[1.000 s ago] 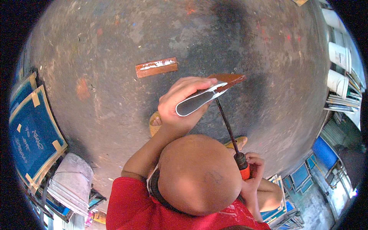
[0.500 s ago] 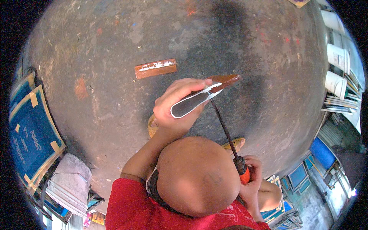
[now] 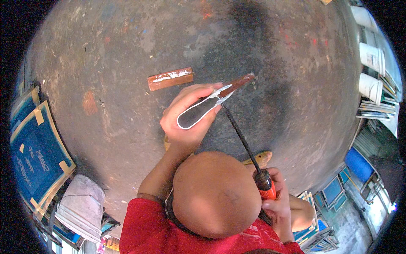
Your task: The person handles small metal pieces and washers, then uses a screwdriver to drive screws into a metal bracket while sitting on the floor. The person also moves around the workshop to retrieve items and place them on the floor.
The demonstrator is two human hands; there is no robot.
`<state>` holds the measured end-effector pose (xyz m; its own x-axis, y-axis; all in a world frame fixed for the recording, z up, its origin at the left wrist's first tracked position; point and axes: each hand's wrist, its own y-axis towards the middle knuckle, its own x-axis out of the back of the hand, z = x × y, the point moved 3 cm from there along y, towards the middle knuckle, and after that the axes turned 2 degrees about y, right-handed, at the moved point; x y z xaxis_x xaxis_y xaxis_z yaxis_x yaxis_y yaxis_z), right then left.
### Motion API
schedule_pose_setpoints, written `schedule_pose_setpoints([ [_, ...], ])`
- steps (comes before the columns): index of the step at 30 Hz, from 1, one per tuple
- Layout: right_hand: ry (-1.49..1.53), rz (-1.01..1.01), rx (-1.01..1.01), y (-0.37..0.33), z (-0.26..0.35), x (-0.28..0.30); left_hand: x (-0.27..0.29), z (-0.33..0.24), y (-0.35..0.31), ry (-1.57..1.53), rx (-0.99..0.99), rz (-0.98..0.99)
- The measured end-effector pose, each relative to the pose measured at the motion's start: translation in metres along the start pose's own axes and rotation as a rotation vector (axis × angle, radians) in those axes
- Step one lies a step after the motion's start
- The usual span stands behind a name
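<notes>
My left hand (image 3: 182, 127) is closed around a squeegee (image 3: 196, 113) with a dark grey, white-edged handle end and a reddish-brown blade pointing up and to the right. In my right hand (image 3: 279, 201) is a screwdriver (image 3: 241, 137) with a long dark shaft and an orange-red handle, which my fingers grip. Its tip meets the squeegee near where the blade enters the handle; the exact contact is hidden. Several small round metal pieces (image 3: 254, 83) lie on the floor beside the blade's end. A brown block with a white-smeared face (image 3: 170, 78) rests on the floor beyond my left hand.
Stained concrete floor (image 3: 127, 55) surrounds my hands. Blue framed screens (image 3: 42, 154) and a whitish bucket (image 3: 82, 197) stand at left. White buckets (image 3: 371, 88), stacked frames (image 3: 376, 109) and a blue drum (image 3: 358, 164) line the right. A yellowish sandal (image 3: 263, 158) shows below the shaft.
The squeegee in my left hand has shifted left, its blade angled more steeply upward. The screwdriver has moved left with it. More small metal pieces show beside the blade.
</notes>
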<state>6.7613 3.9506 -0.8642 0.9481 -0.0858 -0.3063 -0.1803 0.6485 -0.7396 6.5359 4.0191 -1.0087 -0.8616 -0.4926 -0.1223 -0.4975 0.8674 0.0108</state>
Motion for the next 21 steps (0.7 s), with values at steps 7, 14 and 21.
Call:
schedule_pose_setpoints([
  [7, -1.346, -0.224, 0.689, -0.014, -0.002, 0.015, 0.001, -0.004, 0.003, 0.000, 0.007, 0.035],
  [14, 0.023, -0.188, -0.291, -0.004, -0.006, 0.021, -0.002, -0.014, 0.020, 0.022, -0.240, 0.157],
  [21, -0.825, -0.212, 0.498, -0.002, -0.001, 0.008, -0.005, -0.011, 0.013, -0.033, -0.192, 0.076],
])
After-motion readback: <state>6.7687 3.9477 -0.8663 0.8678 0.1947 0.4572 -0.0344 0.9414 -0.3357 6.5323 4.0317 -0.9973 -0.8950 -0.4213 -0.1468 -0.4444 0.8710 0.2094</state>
